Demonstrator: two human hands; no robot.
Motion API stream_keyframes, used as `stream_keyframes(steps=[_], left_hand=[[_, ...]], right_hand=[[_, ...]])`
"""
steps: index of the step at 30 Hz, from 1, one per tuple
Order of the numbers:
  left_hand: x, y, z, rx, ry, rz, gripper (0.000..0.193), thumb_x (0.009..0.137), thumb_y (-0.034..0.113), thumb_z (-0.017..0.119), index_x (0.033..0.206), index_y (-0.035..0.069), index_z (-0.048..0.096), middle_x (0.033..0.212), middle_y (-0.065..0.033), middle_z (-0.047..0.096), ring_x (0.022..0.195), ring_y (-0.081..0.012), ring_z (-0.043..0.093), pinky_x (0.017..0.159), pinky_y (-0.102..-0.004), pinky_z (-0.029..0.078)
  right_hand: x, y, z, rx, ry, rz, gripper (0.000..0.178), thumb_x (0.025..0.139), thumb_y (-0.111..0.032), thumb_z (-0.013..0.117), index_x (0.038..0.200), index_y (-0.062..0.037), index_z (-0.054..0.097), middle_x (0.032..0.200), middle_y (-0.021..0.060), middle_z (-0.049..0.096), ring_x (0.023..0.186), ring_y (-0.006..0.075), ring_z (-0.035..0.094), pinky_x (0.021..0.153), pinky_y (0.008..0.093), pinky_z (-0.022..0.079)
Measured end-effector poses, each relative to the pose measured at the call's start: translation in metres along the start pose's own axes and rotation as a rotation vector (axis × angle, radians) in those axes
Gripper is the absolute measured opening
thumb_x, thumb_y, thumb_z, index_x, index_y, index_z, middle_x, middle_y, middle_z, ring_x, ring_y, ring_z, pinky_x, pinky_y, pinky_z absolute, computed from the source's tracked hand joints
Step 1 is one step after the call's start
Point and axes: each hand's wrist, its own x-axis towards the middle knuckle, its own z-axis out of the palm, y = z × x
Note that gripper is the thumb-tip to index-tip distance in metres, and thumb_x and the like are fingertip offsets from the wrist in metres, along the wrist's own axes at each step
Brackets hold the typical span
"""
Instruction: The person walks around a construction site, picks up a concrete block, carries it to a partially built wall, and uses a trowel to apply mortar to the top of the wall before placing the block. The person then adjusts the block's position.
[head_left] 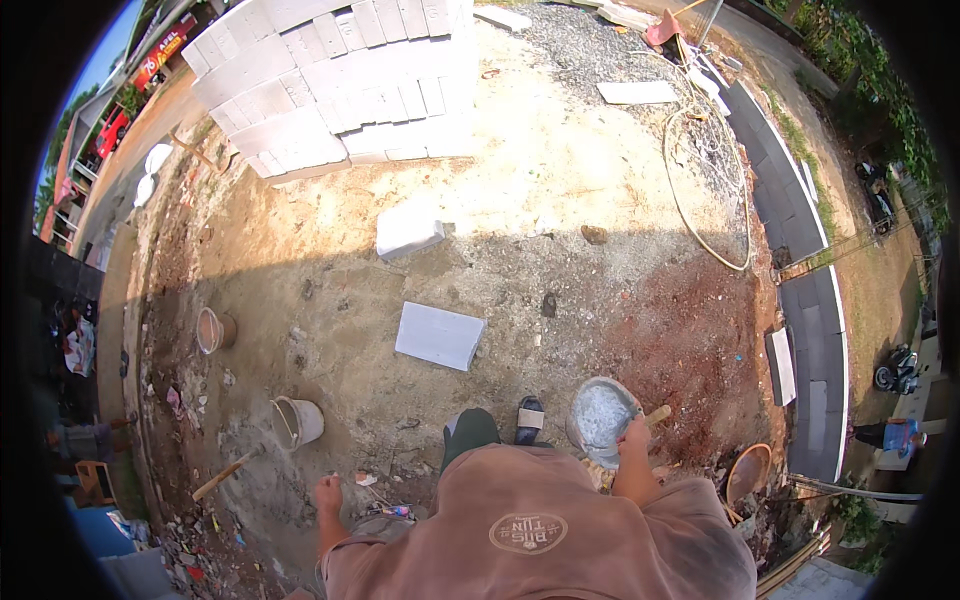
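Bucket (574, 408): pale grey material inside, toward the near edge of the ground (345, 325), just ahead and left of my right hand (634, 436), rim meeting it.
Right-hand fingers: curled at the rim, near a wooden handle (659, 413); which they grip, I cannot tell.
Left hand (328, 493): well apart, fingers curled; how tightly, I cannot tell.

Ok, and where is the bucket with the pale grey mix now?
In the head view, the bucket is low and right of centre, with the right hand at its near right edge and the visible foot to its left.
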Motion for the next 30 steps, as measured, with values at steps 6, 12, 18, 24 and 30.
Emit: stream_keyframes(steps=[6,12,18,24,30], left_hand=[[0.017,0.061,0.052,0.128,-0.22,0.029,0.032,0.083,0.029,0.056,0.09,-0.001,0.067,0.077,-0.0203,0.065,0.073,-0.0276,0.063,0.067,-0.0398,0.046],[0.141,0.131,0.082,0.856,-0.569,0.378,0.027,0.086,0.025,0.049,0.09,0.006,0.067,0.084,-0.023,0.063,0.082,-0.0358,0.063,0.072,-0.0473,0.049],[0.344,0.349,0.058,0.411,-0.08,0.249,0.036,0.082,0.029,0.051,0.09,-0.004,0.063,0.089,-0.0261,0.062,0.086,-0.0433,0.058,0.072,-0.0476,0.045],[0.4,0.768,0.101,-0.126,-0.16,0.613,0.045,0.087,0.037,0.054,0.109,-0.002,0.057,0.097,-0.024,0.063,0.093,-0.0365,0.061,0.08,-0.0394,0.046],[0.368,0.937,0.194,0.156,-0.573,0.898,0.049,0.087,0.042,0.052,0.116,0.003,0.055,0.118,-0.0208,0.055,0.109,-0.0364,0.052,0.093,-0.0401,0.04]], right_hand=[[0.009,-0.027,-0.029,-0.203,0.149,0.227,0.057,0.084,-0.051,0.048,0.1,0.003,0.055,0.074,0.0152,0.055,0.047,0.0271,0.049,0.04,0.0393,0.036],[0.007,-0.064,-0.044,-0.005,0.288,0.276,0.062,0.082,-0.058,0.046,0.116,-0.0061,0.053,0.087,0.0178,0.058,0.068,0.0304,0.059,0.052,0.0456,0.044],[-0.064,-0.182,-0.129,0.15,0.534,0.237,0.063,0.083,-0.059,0.045,0.116,-0.0059,0.054,0.088,0.0169,0.059,0.066,0.029,0.058,0.052,0.0451,0.044],[-0.097,-0.267,-0.12,0.228,0.614,0.197,0.063,0.084,-0.059,0.044,0.116,-0.0057,0.054,0.088,0.016,0.06,0.064,0.0275,0.057,0.051,0.0446,0.044],[-0.056,-0.333,-0.022,0.272,0.593,0.217,0.064,0.084,-0.06,0.043,0.116,-0.0054,0.054,0.088,0.0151,0.061,0.062,0.026,0.057,0.051,0.0442,0.043]])
